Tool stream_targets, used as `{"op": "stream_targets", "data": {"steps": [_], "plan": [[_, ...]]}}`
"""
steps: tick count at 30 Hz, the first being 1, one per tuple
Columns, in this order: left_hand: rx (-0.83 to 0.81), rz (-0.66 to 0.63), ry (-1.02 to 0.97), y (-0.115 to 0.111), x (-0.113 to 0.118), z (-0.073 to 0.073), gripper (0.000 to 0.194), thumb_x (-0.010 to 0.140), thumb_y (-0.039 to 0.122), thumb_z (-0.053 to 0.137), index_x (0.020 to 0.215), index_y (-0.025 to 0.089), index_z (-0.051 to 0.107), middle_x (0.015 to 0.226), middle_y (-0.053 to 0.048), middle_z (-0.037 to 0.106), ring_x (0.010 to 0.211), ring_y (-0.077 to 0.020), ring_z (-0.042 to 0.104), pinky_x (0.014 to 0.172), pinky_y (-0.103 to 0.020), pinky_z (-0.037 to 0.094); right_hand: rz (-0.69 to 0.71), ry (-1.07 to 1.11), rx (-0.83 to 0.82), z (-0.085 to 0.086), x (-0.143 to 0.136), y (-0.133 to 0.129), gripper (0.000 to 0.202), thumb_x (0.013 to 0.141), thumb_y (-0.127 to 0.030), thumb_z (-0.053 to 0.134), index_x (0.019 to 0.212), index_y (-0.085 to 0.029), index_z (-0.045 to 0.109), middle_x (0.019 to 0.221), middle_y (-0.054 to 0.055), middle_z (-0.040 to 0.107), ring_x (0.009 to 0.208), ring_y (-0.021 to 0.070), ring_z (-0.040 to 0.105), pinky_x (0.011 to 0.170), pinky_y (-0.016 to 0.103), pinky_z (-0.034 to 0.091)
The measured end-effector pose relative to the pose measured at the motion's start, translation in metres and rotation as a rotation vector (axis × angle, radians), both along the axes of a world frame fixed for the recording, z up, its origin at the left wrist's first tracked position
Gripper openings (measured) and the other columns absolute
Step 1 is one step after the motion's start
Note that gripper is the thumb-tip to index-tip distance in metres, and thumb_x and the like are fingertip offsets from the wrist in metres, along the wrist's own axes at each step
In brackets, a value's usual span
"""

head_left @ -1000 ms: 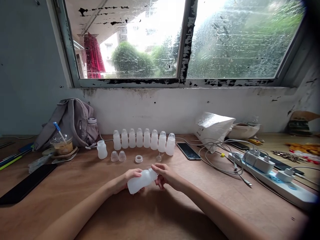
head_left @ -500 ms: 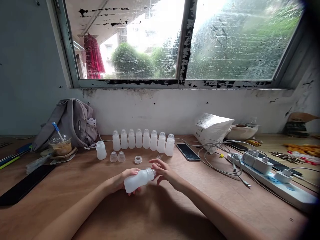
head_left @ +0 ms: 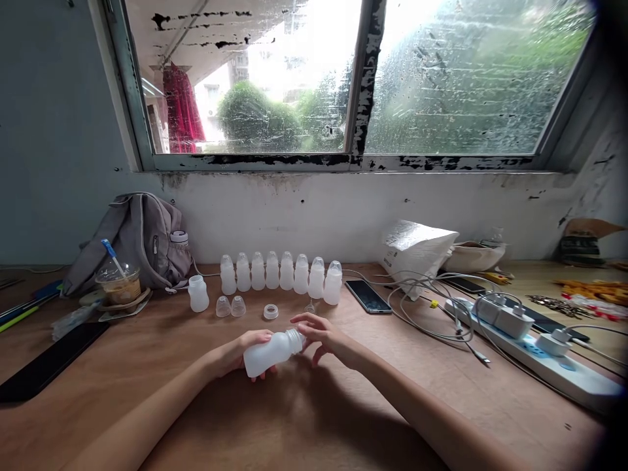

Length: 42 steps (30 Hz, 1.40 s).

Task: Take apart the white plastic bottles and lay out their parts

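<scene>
A frosted white bottle lies tilted in my left hand, its threaded neck pointing right. My right hand is at the bottle's mouth with its fingers curled; whether it grips a small part there is hidden. Behind my hands a white ring lies on the table, with two clear domed caps to its left. Farther left stands an open frosted bottle. Several capped bottles form a row near the wall. A small clear piece lies in front of that row.
A phone, tangled cables and a white power strip are on the right, with a white bag behind. On the left are a backpack, a drink cup and a black flat object.
My right hand has shifted slightly at the bottle's mouth, and the clear part seen there before is now mostly out of sight. The left hand keeps its hold.
</scene>
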State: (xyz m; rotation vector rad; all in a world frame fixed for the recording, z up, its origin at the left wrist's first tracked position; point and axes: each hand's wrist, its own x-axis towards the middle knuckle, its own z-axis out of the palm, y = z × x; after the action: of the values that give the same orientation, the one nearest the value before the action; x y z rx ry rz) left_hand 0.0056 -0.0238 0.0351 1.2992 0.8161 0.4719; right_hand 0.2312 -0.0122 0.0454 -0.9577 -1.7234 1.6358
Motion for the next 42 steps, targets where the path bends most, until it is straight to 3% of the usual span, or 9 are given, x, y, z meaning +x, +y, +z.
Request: {"op": "stream_targets", "data": {"steps": [3,5,9,13,15,18,25,31,42], "plan": [[0.018,0.009,0.015,-0.003,0.002,0.002,0.045,0.078,0.046,0.039,0.108,0.015,0.048,0.068,-0.006,0.062,0.051,-0.0151,0.054,0.041,-0.02,0.036,0.061,-0.104,-0.095,-0.004,0.0,0.0,0.049,0.076,-0.059,0.039,0.103,-0.019,0.048,0.073,0.003,0.056,0.045,0.0094,0.054,0.03,0.016,0.039],[0.014,-0.006,0.017,-0.001,0.001,-0.002,0.045,0.077,0.047,0.04,0.109,0.014,0.047,0.068,-0.007,0.062,0.05,-0.0151,0.054,0.039,-0.02,0.035,0.132,-0.105,-0.116,-0.006,0.001,-0.001,0.048,0.078,-0.058,0.038,0.101,-0.017,0.049,0.069,0.003,0.056,0.042,0.009,0.054,0.03,0.016,0.037],[-0.003,-0.027,0.015,0.007,-0.002,-0.011,0.047,0.076,0.047,0.044,0.109,0.013,0.045,0.071,-0.009,0.062,0.05,-0.0155,0.055,0.038,-0.02,0.036,0.153,-0.013,-0.099,-0.003,0.001,-0.003,0.039,0.074,-0.047,0.053,0.099,-0.018,0.05,0.084,0.004,0.054,0.052,0.01,0.058,0.033,0.015,0.038],[-0.016,-0.017,-0.018,0.008,-0.003,-0.011,0.048,0.076,0.048,0.043,0.109,0.013,0.047,0.074,-0.01,0.062,0.053,-0.016,0.056,0.04,-0.021,0.039,0.112,0.091,-0.044,0.003,0.0,-0.005,0.046,0.061,-0.03,0.07,0.103,-0.022,0.05,0.101,0.004,0.05,0.077,0.0133,0.057,0.054,0.02,0.05],[-0.014,0.002,-0.031,0.005,-0.002,-0.007,0.049,0.077,0.049,0.042,0.11,0.013,0.047,0.073,-0.009,0.062,0.053,-0.016,0.055,0.04,-0.021,0.039,0.057,0.066,-0.064,0.002,0.0,-0.004,0.046,0.066,-0.037,0.065,0.106,-0.024,0.048,0.103,0.005,0.05,0.076,0.0138,0.058,0.051,0.022,0.051],[-0.005,0.004,-0.03,0.001,-0.001,-0.003,0.048,0.077,0.048,0.042,0.109,0.013,0.047,0.072,-0.009,0.062,0.054,-0.0163,0.055,0.041,-0.021,0.039,-0.001,-0.07,-0.147,-0.003,-0.002,-0.002,0.047,0.075,-0.056,0.044,0.107,-0.021,0.044,0.081,0.003,0.056,0.049,0.0101,0.056,0.032,0.018,0.042],[-0.005,0.011,-0.023,0.001,-0.001,-0.003,0.048,0.078,0.049,0.041,0.108,0.013,0.048,0.071,-0.008,0.062,0.054,-0.0161,0.054,0.041,-0.021,0.038,-0.082,-0.23,-0.164,-0.013,-0.001,0.004,0.053,0.07,-0.069,0.036,0.085,-0.019,0.047,0.048,-0.003,0.051,0.029,0.0074,0.044,0.022,0.014,0.026],[-0.032,-0.003,-0.022,0.003,-0.001,-0.005,0.047,0.076,0.05,0.043,0.105,0.013,0.048,0.073,-0.009,0.061,0.053,-0.0147,0.055,0.04,-0.019,0.039,-0.23,-0.172,-0.135,-0.017,0.0,0.01,0.051,0.068,-0.069,0.039,0.063,-0.019,0.039,0.038,-0.008,0.036,0.024,0.0033,0.028,0.021,0.014,0.014],[-0.016,-0.016,-0.006,0.002,-0.001,-0.004,0.05,0.076,0.051,0.043,0.108,0.013,0.048,0.073,-0.009,0.062,0.053,-0.0155,0.055,0.04,-0.021,0.038,-0.134,-0.102,-0.075,-0.014,0.002,0.007,0.043,0.07,-0.059,0.049,0.063,-0.017,0.042,0.046,-0.008,0.038,0.031,0.0025,0.031,0.025,0.015,0.021]]}}
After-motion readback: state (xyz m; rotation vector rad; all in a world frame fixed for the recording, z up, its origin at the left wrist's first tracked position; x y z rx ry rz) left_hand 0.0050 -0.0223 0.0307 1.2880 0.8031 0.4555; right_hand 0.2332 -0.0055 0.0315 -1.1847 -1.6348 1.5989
